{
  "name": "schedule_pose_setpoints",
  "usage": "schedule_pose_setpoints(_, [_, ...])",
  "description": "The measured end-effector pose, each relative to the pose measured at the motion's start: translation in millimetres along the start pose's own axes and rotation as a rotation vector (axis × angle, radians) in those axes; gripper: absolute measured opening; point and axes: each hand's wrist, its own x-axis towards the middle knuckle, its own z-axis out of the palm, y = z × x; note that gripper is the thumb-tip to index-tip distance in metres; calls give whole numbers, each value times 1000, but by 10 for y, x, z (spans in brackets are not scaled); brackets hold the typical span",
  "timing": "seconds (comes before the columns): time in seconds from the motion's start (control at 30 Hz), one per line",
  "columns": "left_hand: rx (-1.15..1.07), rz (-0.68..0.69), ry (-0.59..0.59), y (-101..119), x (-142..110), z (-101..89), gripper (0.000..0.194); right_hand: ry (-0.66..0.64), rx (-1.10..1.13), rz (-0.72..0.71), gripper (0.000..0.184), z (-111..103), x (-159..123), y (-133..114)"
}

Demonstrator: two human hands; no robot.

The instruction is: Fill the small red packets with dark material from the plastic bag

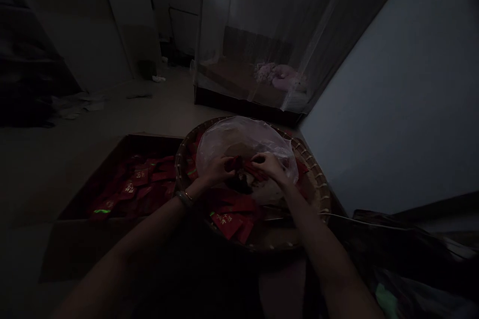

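**Both hands at the bag mouth, a red packet between them**

The feed reaching me is dark, but I can make out the left hand (215, 170) and right hand (270, 167) meeting at the mouth of a clear plastic bag (239, 139). The bag sits in a round woven bamboo tray (315, 184). Between the hands, at the bag's opening, is a crumpled red packet (245, 167). The right hand's fingers (260, 159) curl down over it and look clenched on it. The left hand's fingers (228, 165) reach its near end, but the shadow leaves me unable to tell whether they grip it or only touch it. A metal bangle (184, 198) circles the left wrist.

As far as I can read the progress, a loose group of red envelopes with gold characters (226, 223) lies in the tray just below the bag. A larger heap of red envelopes (138, 184) fills a cardboard box (90, 251) beside the tray. The bag is not empty: pale and dark contents show through it, too murky for me to identify.

Beyond the tray, a mosquito net (262, 25) hangs over a bed with pink bedding (277, 76), and a pale wall (392, 84) runs along the right.
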Motion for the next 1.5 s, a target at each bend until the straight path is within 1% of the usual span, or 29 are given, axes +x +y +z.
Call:
schedule_pose_setpoints(0.03, [-17, 5, 2, 1, 5, 5, 44, 19, 70, -24, 18, -62, 38, -87])
schedule_pose_setpoints(0.1, [-50, 26, 4, -4, 15, 13, 44, 15, 200, -40, 21, -120, 96, -240])
schedule_pose_setpoints(0.17, [-66, 47, 7, -17, 21, 17, 44, -2, 304, 2, 27, -103, 121, -331])
schedule_pose_setpoints(0.23, [-41, 60, 19, -34, 19, 19, 43, 14, 360, 76, 30, -38, 110, -352])
schedule_pose_setpoints(0.3, [3, 53, 37, -46, 14, 24, 44, 37, 328, 97, 28, 55, 68, -333])
schedule_pose_setpoints(0.43, [24, 28, 36, -7, 7, 43, 42, -27, 56, -42, 23, 237, -36, -318])
schedule_pose_setpoints(0.5, [7, 19, 53, 42, 7, 31, 47, -13, -57, -47, 17, 269, -55, -339])
schedule_pose_setpoints(0.57, [-48, -6, 65, 95, 10, -10, 58, 29, -82, -30, 14, 234, -50, -360])
schedule_pose_setpoints(0.6, [-103, -31, 48, 119, 11, -41, 63, 31, -61, -33, 15, 195, -45, -366])
schedule_pose_setpoints(0.67, [-255, -106, -64, 160, 12, -107, 65, -1, 14, -47, 19, 94, -44, -370])
schedule_pose_setpoints(0.73, [-410, -210, -204, 195, 5, -152, 58, -52, 83, -40, 24, -3, -63, -366])
schedule_pose_setpoints(0.77, [-460, -258, -248, 211, -3, -160, 54, -71, 99, -31, 27, -41, -81, -365])
schedule_pose_setpoints(0.8, [-491, -297, -262, 227, -12, -156, 50, -85, 102, -20, 29, -71, -101, -364])
schedule_pose_setpoints(0.9, [-504, -355, -208, 274, -45, -102, 43, -103, 56, 30, 35, -121, -170, -365])
schedule_pose_setpoints(1.0, [-485, -370, -188, 328, -65, -68, 43, -118, 67, 100, 38, -151, -230, -364])
schedule_pose_setpoints(1.1, [-493, -356, -228, 409, -65, -89, 42, -120, 127, 108, 35, -174, -277, -367])
schedule_pose_setpoints(1.2, [-538, -378, -254, 510, -52, -101, 39, -82, 134, 44, 26, -179, -320, -377])
schedule_pose_setpoints(1.27, [-566, -411, -212, 563, -44, -74, 39, -10, 144, -16, 23, -171, -354, -376])
schedule_pose_setpoints(1.33, [-597, -456, -152, 597, -47, -23, 39, 89, 182, -40, 28, -153, -393, -363])
schedule_pose_setpoints(1.4, [-632, -500, -133, 622, -64, 33, 39, 159, 220, -23, 37, -134, -433, -338])
schedule_pose_setpoints(1.47, [-675, -513, -189, 656, -98, 77, 39, 177, 249, 2, 45, -131, -475, -301])
schedule_pose_setpoints(1.5, [-703, -511, -241, 679, -118, 92, 38, 179, 266, 10, 48, -142, -499, -275])
